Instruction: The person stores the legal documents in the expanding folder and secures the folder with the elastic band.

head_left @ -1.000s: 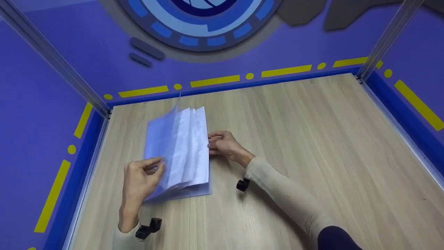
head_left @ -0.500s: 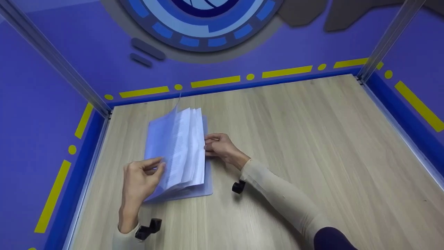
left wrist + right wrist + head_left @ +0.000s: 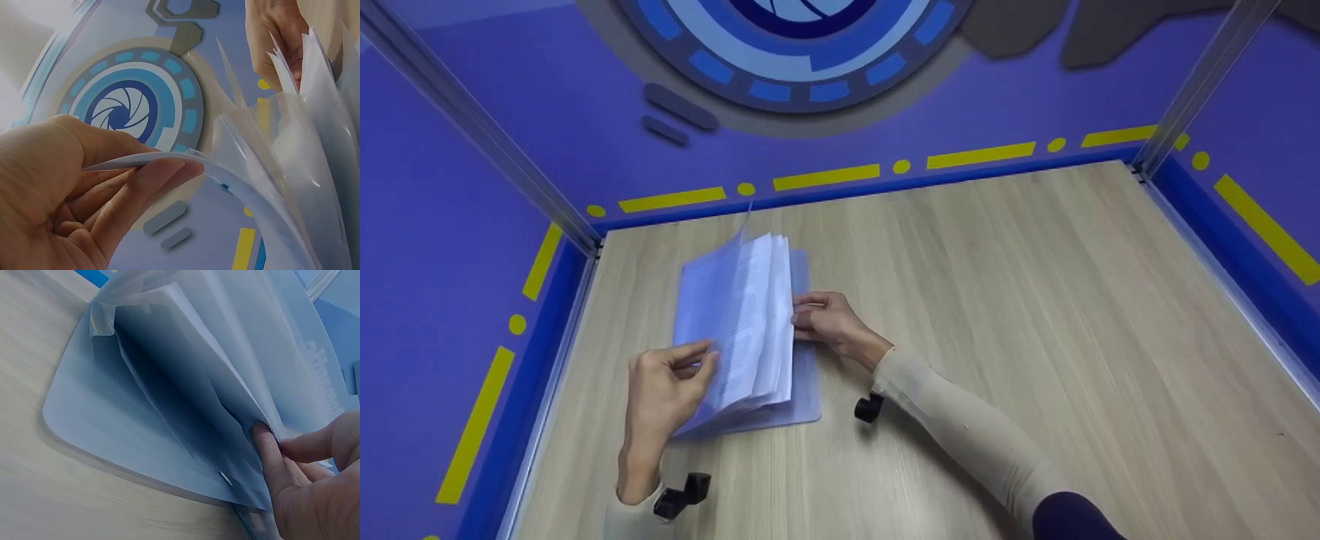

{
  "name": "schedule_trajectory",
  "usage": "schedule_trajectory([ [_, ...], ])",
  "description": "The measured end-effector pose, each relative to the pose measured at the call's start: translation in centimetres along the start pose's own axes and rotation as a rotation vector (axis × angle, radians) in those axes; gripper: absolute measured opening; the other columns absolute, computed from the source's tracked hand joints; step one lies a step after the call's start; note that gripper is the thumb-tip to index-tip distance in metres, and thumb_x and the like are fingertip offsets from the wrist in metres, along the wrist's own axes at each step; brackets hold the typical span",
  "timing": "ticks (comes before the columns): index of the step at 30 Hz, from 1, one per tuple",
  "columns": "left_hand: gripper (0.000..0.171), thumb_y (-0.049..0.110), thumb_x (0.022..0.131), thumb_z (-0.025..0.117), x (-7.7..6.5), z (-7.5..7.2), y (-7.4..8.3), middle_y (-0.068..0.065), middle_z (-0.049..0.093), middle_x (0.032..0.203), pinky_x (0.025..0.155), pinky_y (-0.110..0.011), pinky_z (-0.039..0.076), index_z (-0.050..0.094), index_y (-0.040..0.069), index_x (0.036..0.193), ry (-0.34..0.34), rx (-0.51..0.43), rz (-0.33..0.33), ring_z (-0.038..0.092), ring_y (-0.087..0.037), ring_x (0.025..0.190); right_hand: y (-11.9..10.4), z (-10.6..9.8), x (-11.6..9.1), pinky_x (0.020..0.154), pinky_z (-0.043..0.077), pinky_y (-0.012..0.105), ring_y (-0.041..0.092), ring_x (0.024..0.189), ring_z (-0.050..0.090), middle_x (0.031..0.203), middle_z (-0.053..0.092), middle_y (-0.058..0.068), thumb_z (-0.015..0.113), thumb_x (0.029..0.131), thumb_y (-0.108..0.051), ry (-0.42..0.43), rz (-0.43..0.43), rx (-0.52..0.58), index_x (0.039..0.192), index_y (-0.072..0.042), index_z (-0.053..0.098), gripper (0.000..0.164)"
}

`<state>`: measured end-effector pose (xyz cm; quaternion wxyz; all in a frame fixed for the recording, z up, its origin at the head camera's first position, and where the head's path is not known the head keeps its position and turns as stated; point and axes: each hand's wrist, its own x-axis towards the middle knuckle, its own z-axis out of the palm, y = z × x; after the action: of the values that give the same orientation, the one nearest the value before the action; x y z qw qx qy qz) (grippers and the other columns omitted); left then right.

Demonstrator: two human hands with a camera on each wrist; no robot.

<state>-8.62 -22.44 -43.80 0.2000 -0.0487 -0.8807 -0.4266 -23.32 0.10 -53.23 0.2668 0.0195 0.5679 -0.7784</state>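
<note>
A translucent bluish document folder stands partly open on the left half of the table, its back cover flat on the wood. Printed paper sheets fan upward inside, among clear sleeves. My left hand pinches the edge of the raised front cover between thumb and fingers; in the left wrist view that thin edge runs between them. On the other side, my right hand pinches the outer edge of the sheets. The right wrist view shows its thumb and fingertips on either side of them.
The wood-grain table extends to the right of the folder. Blue printed panels with yellow dashes enclose the back and both sides, joined by metal corner posts. Each wrist wears a small black camera mount.
My right hand has moved left with the sheets' edge, baring more of the back cover at the right. My left hand has stayed in place on the front cover.
</note>
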Motion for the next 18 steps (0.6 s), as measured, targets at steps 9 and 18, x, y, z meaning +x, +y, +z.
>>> schedule_trajectory([
  [9,0.019,-0.01,0.086,0.08,-0.01,0.15,0.04,-0.025,0.08,0.095,0.07,-0.006,0.056,0.081,-0.011,0.104,0.008,0.009,0.019,0.08,-0.039,0.079,0.22,0.45,0.17,0.085,0.067,0.033,0.017,0.085,0.076,0.105,0.077,0.016,0.062,0.098,0.015,-0.031,0.005,0.031,0.14,0.012,0.062,0.042],
  [18,0.018,-0.012,0.085,0.078,0.03,0.44,-0.02,-0.026,0.08,0.094,0.07,-0.005,0.056,0.08,-0.012,0.103,0.008,0.011,0.042,0.08,-0.04,0.079,0.52,0.68,0.25,0.077,0.068,0.032,0.016,0.077,0.074,0.096,0.075,0.013,0.059,0.1,0.012,-0.017,0.005,-0.006,0.141,0.01,0.061,0.042],
])
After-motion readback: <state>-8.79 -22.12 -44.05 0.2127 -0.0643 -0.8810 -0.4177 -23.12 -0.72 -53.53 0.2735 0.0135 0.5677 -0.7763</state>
